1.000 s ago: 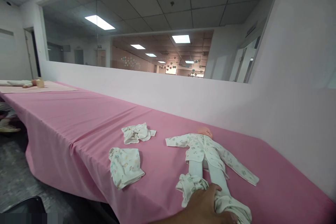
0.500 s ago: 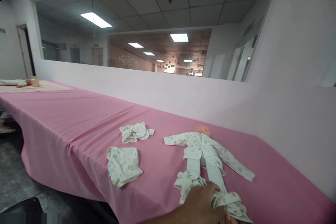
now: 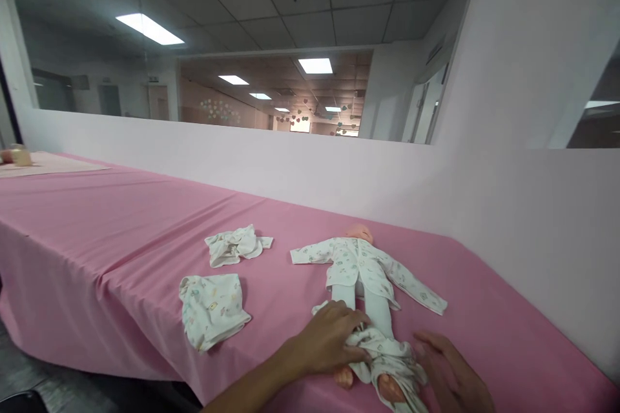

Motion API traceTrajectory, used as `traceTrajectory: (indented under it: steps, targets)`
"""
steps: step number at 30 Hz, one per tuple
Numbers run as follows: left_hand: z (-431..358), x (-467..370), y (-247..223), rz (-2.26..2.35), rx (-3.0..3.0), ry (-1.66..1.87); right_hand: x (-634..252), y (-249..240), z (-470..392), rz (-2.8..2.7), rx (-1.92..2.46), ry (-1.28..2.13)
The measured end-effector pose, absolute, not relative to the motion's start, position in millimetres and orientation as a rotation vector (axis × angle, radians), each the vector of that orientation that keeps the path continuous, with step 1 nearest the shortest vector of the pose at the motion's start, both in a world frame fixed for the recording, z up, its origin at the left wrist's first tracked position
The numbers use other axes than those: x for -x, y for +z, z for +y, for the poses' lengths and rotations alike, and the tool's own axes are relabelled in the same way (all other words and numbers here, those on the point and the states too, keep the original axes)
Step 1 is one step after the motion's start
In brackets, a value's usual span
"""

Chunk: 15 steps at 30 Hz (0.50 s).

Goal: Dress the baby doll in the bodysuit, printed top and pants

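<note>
A baby doll (image 3: 377, 315) lies on its back on the pink-covered table, its head toward the wall. It wears a white printed jacket (image 3: 357, 263) with both sleeves spread out. Matching baby pants (image 3: 387, 355) are bunched around its lower legs, and both feet show near the bottom. My left hand (image 3: 332, 337) has its fingers closed on the pants' cloth between the legs. Beside the pants, on the right, my right hand (image 3: 455, 371) has its fingers stretched out; whether it touches the cloth I cannot tell.
Two more pieces of white printed baby clothing lie left of the doll: a crumpled one (image 3: 237, 246) and a folded one (image 3: 213, 310). A small yellowish bottle (image 3: 20, 155) stands at the far left. The white wall (image 3: 310, 171) with a wide window borders the table's back.
The view has turned to the right. My right hand, barely seen before, now shows apart at the pants' right side. Both doll's feet now show, and the pants sit closer together around the legs.
</note>
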<state>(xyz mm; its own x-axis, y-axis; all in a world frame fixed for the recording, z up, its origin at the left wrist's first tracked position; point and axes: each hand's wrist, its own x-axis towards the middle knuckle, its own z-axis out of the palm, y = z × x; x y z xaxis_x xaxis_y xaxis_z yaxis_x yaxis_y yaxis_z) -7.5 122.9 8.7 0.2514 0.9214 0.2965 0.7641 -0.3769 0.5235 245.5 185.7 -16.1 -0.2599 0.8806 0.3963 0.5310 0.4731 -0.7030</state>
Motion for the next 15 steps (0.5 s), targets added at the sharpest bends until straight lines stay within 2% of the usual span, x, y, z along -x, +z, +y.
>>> traceTrajectory:
  steps: [7, 15]
  targets:
    - [110.6, 43.1, 29.5, 1.608, -2.267, 0.545, -187.0, 26.8, 182.6, -2.337, 1.029, 0.978]
    - [125.6, 59.2, 50.6, 1.546, -2.345, 0.500, -191.1, 34.3, 202.1, -2.437, 1.018, 1.245]
